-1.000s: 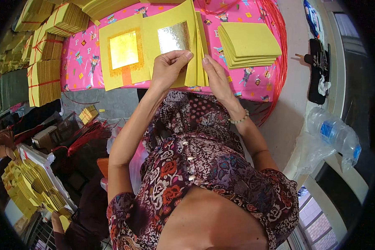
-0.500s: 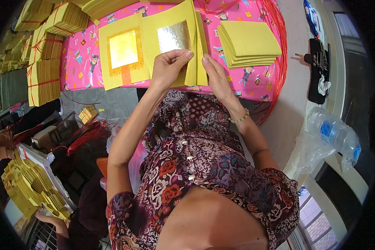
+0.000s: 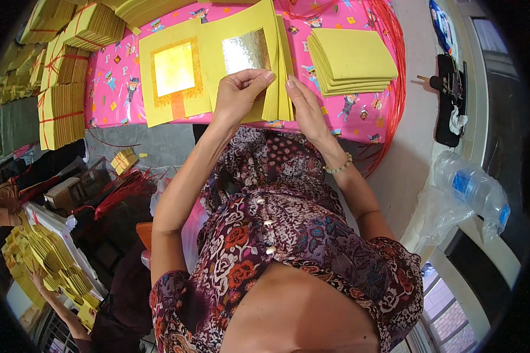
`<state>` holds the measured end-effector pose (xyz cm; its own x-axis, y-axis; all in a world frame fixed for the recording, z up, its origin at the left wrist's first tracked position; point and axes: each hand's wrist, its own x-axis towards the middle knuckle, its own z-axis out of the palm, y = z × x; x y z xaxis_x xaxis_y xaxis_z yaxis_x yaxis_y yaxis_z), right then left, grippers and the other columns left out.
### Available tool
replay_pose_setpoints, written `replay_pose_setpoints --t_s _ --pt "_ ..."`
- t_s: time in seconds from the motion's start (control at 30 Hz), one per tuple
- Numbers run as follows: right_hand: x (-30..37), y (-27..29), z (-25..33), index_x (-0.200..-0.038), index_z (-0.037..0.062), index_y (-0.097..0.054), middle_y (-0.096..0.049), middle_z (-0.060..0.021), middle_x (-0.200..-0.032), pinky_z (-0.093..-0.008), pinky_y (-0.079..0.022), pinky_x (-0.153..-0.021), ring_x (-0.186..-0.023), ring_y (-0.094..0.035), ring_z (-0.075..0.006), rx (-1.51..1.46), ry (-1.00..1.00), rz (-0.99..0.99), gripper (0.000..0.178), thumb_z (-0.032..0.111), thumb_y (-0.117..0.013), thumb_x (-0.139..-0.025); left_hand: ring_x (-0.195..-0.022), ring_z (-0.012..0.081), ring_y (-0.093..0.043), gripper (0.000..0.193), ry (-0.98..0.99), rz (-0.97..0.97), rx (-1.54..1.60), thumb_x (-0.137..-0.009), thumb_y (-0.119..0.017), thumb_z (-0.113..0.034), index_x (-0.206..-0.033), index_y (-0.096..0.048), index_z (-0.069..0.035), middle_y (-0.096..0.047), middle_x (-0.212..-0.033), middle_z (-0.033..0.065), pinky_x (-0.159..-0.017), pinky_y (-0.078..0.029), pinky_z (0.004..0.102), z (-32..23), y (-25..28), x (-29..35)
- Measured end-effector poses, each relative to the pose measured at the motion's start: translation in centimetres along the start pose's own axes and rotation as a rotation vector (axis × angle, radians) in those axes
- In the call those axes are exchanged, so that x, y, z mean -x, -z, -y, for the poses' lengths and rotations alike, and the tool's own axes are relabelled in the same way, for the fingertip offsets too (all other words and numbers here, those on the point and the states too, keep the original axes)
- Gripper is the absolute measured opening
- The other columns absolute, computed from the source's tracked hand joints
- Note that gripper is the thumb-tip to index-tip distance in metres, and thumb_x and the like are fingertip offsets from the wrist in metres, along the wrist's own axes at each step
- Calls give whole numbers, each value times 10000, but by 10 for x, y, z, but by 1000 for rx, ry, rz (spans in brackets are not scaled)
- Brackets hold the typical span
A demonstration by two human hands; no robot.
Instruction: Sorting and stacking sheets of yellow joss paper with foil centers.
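My left hand (image 3: 239, 97) is closed, thumb and forefinger pinching the right edge of a stack of yellow joss paper sheets (image 3: 227, 50). A silver foil square (image 3: 245, 52) shines on the top sheet. At the same edge my right hand (image 3: 308, 109) lies along the slightly fanned sheets, its fingertips against them and its thumb partly hidden. Just left of the stack, another yellow sheet (image 3: 146, 109) lies flat, bearing a gold foil square (image 3: 174, 69) with an orange border.
A folded yellow paper pile (image 3: 353, 56) sits on the pink patterned tablecloth (image 3: 121, 56). Red-tied bundles (image 3: 63, 120) line its left side; red strings (image 3: 397, 65) hang at the right. A plastic bottle (image 3: 471, 191) lies far right. Another person's hand (image 3: 37, 279) touches yellow paper, lower left.
My hands and the sheets they hold have hardly moved. At lower left, the other person's hand has moved up over the yellow paper.
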<state>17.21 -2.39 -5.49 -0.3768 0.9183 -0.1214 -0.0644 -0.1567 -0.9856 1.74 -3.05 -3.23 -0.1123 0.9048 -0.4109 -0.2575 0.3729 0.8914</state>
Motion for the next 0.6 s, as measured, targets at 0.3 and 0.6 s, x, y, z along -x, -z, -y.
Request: replay_pose_setpoints --t_s 0.3,0.6 --pt "0 1 -5 -1270 -68 -470 -571 -125 -1183 -278 -387 -955 -1089 -509 -150 4 -13 -14 454 292 -377 -1010 -627 39 -541 220 -2 28 21 -849 -693 -182 -947 -669 13 -638 -730 10 -575 -443 184 3 4 -2" --pt "1 0 0 -1262 -71 -471 -573 -102 -1167 -266 -393 -942 -1073 -510 -133 -13 -16 3 448 287 -364 -1015 -630 42 -528 249 23 19 -28 -839 -707 -217 -925 -677 15 -628 -729 1 -583 -440 189 1 3 -1"
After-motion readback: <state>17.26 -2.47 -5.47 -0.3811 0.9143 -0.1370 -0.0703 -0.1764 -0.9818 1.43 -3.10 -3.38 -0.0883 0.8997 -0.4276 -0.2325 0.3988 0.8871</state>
